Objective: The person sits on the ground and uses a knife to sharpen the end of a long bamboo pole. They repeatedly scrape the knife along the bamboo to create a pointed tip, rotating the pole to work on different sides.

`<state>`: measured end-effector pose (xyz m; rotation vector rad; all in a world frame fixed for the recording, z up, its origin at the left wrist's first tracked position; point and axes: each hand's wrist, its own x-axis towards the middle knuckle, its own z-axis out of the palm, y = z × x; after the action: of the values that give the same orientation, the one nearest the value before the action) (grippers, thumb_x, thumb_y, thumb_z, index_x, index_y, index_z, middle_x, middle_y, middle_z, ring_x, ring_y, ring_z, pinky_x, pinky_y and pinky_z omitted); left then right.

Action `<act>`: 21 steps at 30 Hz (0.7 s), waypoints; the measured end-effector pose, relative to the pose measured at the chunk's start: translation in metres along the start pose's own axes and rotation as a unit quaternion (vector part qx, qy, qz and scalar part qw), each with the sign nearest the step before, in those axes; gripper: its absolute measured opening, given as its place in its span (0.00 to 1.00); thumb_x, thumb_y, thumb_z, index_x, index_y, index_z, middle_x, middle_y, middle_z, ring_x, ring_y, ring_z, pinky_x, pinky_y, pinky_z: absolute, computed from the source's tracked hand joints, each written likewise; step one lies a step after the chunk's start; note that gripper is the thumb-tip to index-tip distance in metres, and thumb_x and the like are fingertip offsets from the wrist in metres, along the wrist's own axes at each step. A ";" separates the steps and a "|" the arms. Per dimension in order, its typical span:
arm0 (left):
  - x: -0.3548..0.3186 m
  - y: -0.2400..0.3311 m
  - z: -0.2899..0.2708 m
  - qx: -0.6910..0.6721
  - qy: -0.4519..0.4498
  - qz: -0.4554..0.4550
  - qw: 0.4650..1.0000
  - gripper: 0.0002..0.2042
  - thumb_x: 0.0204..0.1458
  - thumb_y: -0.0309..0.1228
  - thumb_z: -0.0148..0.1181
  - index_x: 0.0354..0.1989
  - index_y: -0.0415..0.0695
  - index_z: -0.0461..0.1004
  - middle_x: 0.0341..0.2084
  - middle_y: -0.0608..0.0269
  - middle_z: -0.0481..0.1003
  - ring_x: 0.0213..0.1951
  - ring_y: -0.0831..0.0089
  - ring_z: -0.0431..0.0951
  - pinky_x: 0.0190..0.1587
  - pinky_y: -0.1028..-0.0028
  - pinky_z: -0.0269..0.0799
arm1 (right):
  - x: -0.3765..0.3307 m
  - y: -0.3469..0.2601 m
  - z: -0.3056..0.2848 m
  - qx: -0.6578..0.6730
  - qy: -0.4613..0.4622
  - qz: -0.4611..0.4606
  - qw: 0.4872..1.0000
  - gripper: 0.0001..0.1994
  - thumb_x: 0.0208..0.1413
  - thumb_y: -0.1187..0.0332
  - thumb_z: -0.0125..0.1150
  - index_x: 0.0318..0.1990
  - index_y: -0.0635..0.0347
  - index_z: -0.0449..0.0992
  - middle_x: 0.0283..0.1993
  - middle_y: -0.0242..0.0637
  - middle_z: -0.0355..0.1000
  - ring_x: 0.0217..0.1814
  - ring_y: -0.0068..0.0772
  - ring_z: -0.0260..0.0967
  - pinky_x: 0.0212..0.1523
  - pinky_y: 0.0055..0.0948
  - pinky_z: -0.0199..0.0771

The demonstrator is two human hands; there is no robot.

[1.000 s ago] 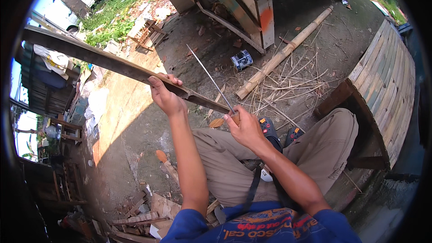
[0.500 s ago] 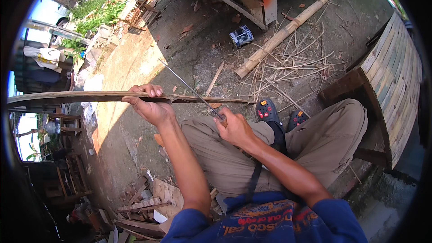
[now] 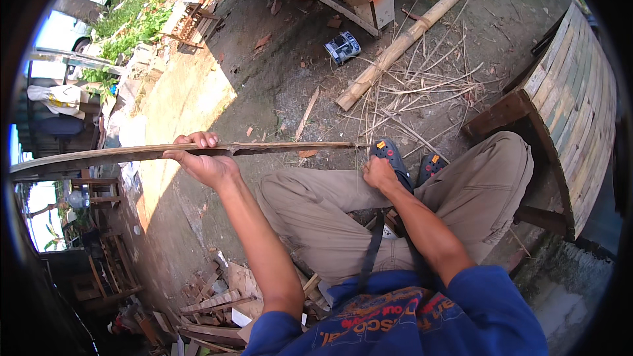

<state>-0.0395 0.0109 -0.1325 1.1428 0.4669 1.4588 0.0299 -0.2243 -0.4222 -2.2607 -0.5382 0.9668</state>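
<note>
A long split bamboo strip [image 3: 283, 148] runs from the far left of the view to beside my shoe. My left hand [image 3: 204, 158] grips it near its middle, thumb below and fingers over the top. Close to the strip's right end, my right hand [image 3: 380, 175] is closed in a fist in front of my dark clog [image 3: 389, 155]. It is closed on the handle of a long thin-bladed knife. The blade hardly shows now, seen only as a faint line beside the fist.
A bamboo pole [image 3: 412, 39] lies ahead among thin shavings [image 3: 428, 86], near a tipped paint can [image 3: 342, 48]. At right stands a slatted wooden piece [image 3: 567, 92]. Wood scraps [image 3: 217, 303] are heaped at lower left. Farther off is a small wooden chair [image 3: 191, 25].
My right hand has moved right along the strip to its end by my shoe, and the blade has turned mostly out of sight. My left hand still holds the strip.
</note>
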 end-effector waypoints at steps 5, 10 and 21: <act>0.007 -0.007 -0.006 0.014 0.007 -0.011 1.000 0.27 0.59 0.63 0.44 0.31 0.49 0.62 0.17 0.68 0.60 0.21 0.77 0.61 0.26 0.78 0.61 | -0.017 -0.003 0.008 0.028 0.035 0.050 0.998 0.15 0.56 0.63 0.57 0.42 0.68 0.77 0.42 0.63 0.76 0.50 0.62 0.75 0.54 0.51 0.74; 0.015 -0.005 -0.004 0.002 -0.003 -0.039 0.999 0.27 0.59 0.63 0.46 0.32 0.48 0.62 0.18 0.68 0.61 0.23 0.76 0.62 0.28 0.78 0.62 | -0.001 0.018 0.001 0.000 0.019 0.057 0.998 0.14 0.56 0.65 0.55 0.43 0.67 0.79 0.44 0.61 0.76 0.51 0.61 0.75 0.55 0.48 0.74; 0.026 -0.015 0.006 -0.006 -0.071 -0.047 0.996 0.25 0.61 0.58 0.48 0.37 0.44 0.63 0.23 0.65 0.64 0.28 0.73 0.67 0.33 0.73 0.67 | -0.010 0.034 0.012 -0.022 0.053 0.106 0.993 0.19 0.59 0.58 0.58 0.42 0.70 0.78 0.47 0.59 0.76 0.53 0.57 0.74 0.55 0.47 0.74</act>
<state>-0.0226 0.0370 -0.1318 1.1902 0.4070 1.2894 0.0186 -0.2503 -0.4461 -2.4286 -0.2804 0.9367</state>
